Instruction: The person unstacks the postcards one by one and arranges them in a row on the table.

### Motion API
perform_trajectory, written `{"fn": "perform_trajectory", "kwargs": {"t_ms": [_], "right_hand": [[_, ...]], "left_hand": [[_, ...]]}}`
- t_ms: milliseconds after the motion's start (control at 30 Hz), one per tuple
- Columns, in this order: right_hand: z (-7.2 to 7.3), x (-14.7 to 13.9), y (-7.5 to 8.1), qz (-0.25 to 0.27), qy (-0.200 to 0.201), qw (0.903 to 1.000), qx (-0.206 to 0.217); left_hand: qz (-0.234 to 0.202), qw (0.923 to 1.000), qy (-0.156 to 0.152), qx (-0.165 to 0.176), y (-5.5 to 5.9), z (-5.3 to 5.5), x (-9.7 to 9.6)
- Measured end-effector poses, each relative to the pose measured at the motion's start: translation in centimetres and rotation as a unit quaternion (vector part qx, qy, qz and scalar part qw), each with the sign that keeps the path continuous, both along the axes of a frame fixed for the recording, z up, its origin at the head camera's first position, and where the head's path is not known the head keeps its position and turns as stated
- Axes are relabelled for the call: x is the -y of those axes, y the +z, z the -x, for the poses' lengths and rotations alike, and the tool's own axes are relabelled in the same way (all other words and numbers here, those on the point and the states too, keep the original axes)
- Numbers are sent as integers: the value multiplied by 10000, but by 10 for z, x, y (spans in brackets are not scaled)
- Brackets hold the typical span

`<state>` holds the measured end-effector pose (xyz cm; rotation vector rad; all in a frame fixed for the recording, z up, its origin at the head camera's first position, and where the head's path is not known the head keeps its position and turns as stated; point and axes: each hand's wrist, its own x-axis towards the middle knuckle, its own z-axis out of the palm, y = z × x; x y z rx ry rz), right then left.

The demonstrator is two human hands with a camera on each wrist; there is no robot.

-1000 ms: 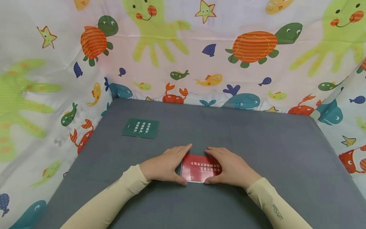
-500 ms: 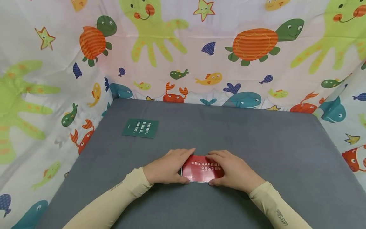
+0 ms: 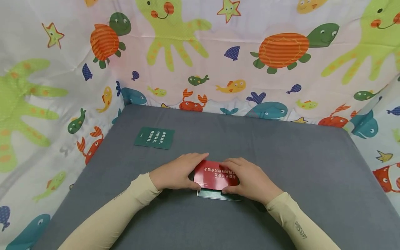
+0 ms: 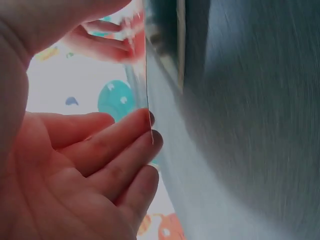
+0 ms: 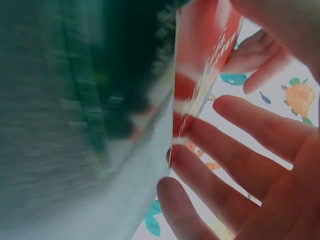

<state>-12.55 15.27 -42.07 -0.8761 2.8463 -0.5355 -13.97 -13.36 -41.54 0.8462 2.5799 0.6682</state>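
Note:
Both hands hold a thin red card with white printed characters, one at each side edge. The left hand pinches its left end between thumb and fingers. At the right end, the right hand grips it the same way, covering part of the print. Below the red card lies a dark green piece with a pale edge, mostly hidden; only its near strip shows in the head view. In the right wrist view the red card stands apart from the blurred green surface beneath.
A green card with white characters lies flat at the back left of the grey tabletop. A curtain printed with sea animals encloses the back and sides.
Both hands have raised the red card and shifted it slightly away and to the left. The green piece beneath it has come into sight along the near side.

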Motion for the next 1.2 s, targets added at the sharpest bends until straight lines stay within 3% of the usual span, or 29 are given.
{"fn": "perform_trajectory", "kwargs": {"t_ms": [167,367,600,833,1200], "right_hand": [[34,24,3,-29,20,9999,-160],[76,61,-3,-98,-37,9999,58],[113,93,-1,-159,-96,9994,279],[125,101,-8,-358,-166,9982,446],[127,105,-8,-346,-145,9983,455]], "left_hand": [[2,9998,202,-40,2,32,20],[-61,9977,616,292,2,74,50],[294,9954,874,245,8,105,69],[331,9954,832,351,-3,118,75],[263,9948,882,434,-5,122,83]]}}
